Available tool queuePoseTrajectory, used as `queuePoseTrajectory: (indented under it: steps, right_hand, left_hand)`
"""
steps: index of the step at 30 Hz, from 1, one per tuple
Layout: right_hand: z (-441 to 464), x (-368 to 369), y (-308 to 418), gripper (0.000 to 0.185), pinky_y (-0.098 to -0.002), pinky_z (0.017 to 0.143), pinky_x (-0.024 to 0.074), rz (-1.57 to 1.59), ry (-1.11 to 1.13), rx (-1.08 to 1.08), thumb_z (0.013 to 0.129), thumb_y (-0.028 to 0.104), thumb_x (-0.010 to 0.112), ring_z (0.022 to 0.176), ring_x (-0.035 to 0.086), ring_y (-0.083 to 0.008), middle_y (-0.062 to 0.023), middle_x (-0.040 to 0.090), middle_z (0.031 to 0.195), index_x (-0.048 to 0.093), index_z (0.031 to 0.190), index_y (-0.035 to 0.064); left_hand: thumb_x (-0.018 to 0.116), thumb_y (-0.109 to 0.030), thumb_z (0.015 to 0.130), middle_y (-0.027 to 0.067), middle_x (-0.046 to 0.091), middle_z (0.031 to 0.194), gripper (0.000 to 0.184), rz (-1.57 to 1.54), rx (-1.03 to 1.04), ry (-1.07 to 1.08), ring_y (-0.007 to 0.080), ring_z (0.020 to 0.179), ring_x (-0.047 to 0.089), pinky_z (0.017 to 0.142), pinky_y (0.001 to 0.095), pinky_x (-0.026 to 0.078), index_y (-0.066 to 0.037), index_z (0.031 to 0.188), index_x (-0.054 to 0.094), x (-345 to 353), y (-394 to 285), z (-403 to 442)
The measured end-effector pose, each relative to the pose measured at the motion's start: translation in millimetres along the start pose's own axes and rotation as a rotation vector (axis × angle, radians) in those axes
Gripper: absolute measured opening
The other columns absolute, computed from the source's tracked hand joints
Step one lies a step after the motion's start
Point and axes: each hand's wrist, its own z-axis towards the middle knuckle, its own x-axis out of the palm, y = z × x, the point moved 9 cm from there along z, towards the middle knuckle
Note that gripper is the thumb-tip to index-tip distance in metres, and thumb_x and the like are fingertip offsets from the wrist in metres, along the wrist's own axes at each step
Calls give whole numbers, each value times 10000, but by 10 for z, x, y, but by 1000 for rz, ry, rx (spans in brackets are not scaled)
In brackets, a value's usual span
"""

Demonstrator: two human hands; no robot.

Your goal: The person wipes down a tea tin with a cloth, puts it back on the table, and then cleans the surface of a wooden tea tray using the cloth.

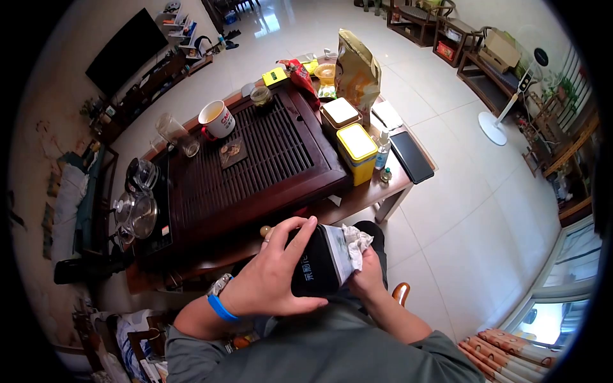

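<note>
Between my hands, over my lap, is a black box (pixel 313 268) with pale characters on one face and a light, patterned face towards the right. My left hand (pixel 274 265) is wrapped around its black end, thumb below and fingers above. A watch and a blue band circle that wrist. At the other end, my right hand (pixel 367 274) holds a crumpled white tissue (pixel 356 242) against the light face. Its fingertips are partly hidden behind the tissue and box. Just beyond my left fingers lies a small round bead-like thing (pixel 265 231).
A dark slatted tea tray (pixel 255 185) fills the table ahead, bearing a white mug (pixel 216 119), a glass cup (pixel 177 134) and glass kettles (pixel 139 214). To the right stand a yellow tin (pixel 357 153), a spray bottle (pixel 383 150), a black tablet-like slab (pixel 412 157) and a gold bag (pixel 357 73).
</note>
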Motion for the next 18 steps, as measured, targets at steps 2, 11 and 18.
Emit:
queuePoseTrajectory:
  steps: [2,11,18]
  right_hand:
    - [12,-65,-23,328,-366,1010,519,20,-21,-2,1054,102,478,1161,650,-233,-119,646,1292,554,1361,17]
    - [60,72,309,405,-336,963,542,91,145,-36,1027,133,577,1199,632,-242,-94,606,1358,509,1410,21]
    - [88,-99,190,473,-399,1019,530,105,148,28,998,117,608,1239,611,-290,-115,564,1424,479,1440,8]
  left_hand:
    - [914,-340,630,242,401,1401,1156,-33,-7,47,427,1300,458,1100,462,403,26,1544,308,-17,57,67]
    - [856,-491,591,197,552,1331,1128,-244,-96,-420,296,1223,577,1061,397,450,32,1494,427,-1306,580,498]
    - [848,-456,659,227,551,1314,1061,309,-85,-751,312,1155,615,973,397,528,46,1491,421,-1969,1133,1669]
